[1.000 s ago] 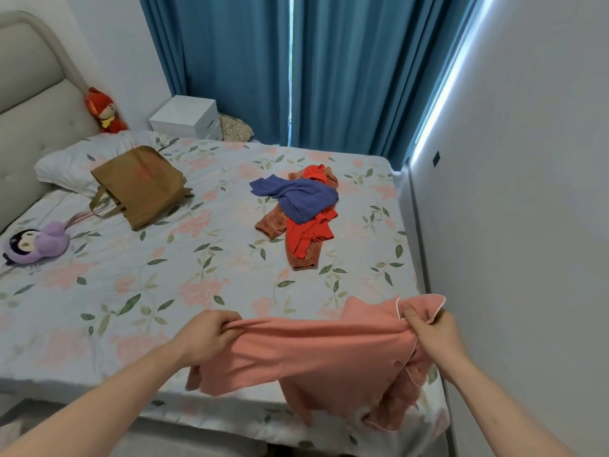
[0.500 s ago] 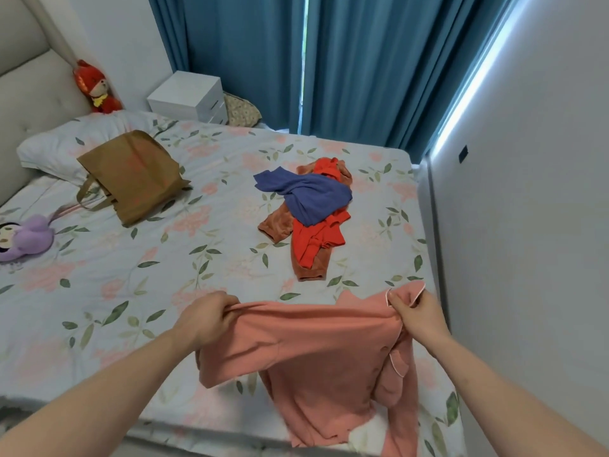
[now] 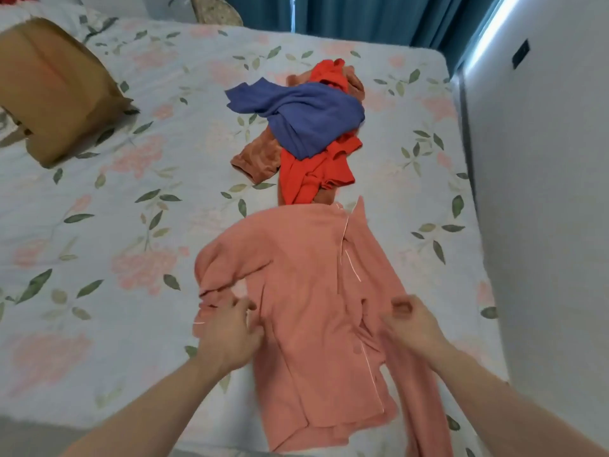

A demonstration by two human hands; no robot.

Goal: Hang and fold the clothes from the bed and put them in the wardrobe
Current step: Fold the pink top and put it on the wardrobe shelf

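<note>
A pink button-front shirt (image 3: 303, 291) with white piping lies spread on the floral bed sheet (image 3: 115, 225), collar end away from me. My left hand (image 3: 227, 334) rests on its bunched left sleeve, fingers pinching the fabric. On the shirt's right side my right hand (image 3: 412, 323) has its fingers curled around cloth; both hands are blurred. The right sleeve trails over the bed's near edge. Beyond the shirt sits a pile of clothes: a blue garment (image 3: 306, 117) on top of a red one (image 3: 313, 173) and a rust-brown one (image 3: 257, 158).
A brown tote bag (image 3: 52, 90) lies on the bed at the far left. A white wall (image 3: 543, 225) runs close along the bed's right side. Blue curtains (image 3: 362, 18) hang behind the bed.
The pink shirt was held up by its shoulders; now it lies flat on the bed. Both hands have left the shoulders and come nearer, to its middle. My view has tilted down.
</note>
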